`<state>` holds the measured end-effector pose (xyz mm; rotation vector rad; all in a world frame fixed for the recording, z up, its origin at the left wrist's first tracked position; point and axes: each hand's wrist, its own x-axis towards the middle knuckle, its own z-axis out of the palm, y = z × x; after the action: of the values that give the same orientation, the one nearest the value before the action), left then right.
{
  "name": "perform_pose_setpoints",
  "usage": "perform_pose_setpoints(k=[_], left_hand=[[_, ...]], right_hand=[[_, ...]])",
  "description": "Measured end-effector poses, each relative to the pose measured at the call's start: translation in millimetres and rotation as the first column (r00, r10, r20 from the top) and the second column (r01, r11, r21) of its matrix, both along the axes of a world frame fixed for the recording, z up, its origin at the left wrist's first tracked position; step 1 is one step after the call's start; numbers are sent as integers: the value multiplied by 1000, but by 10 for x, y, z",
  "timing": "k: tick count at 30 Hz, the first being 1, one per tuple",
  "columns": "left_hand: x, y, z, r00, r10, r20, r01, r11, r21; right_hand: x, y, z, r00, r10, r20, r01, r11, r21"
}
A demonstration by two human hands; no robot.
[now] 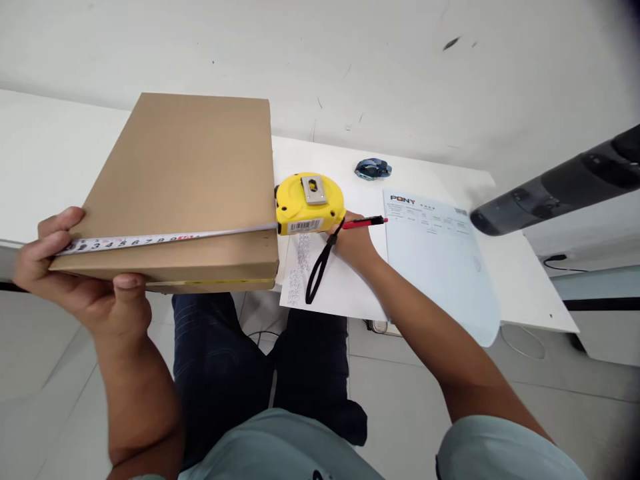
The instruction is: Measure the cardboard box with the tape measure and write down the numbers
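My left hand [95,287] grips the near left corner of a brown cardboard box [195,160], thumb below the front edge. Its fingers also press the end of a white measuring blade [130,243] against the box. The blade runs along the front edge to a yellow tape measure [310,203] at the box's right side. Behind the tape measure, my right hand [350,233] is closed on it, most of its fingers hidden. A red and black pen [365,223] sticks out from that hand. A black wrist strap [320,270] hangs from the tape measure.
On the white table [305,150] lie a sheet with handwriting [345,293], a printed sheet headed PONY [430,267] and a small dark blue object [373,169]. A dark cylindrical object [550,183] juts in from the right. The wall rises behind.
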<state>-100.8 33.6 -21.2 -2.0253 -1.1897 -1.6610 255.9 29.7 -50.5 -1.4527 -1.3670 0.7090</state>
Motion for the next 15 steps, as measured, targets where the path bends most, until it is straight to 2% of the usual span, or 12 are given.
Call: perform_pose_setpoints(k=[3,9,12,15], left_hand=[[-32,18,-44,999,-27,23,27,1000,-6],[-46,45,-118,998,49,32,-49,999,-11],[-27,48,-107,997,-5,71,5,1000,-2],[-30,94,-91,985,-136,108,127,988,82]], right_hand=[[-9,-11,20,1000,-4,27,4,1000,-6],[-8,-18,24,993,-45,109,45,999,9],[-11,-22,21,990,-83,112,84,996,3],[-8,-11,6,989,-104,104,104,995,5]])
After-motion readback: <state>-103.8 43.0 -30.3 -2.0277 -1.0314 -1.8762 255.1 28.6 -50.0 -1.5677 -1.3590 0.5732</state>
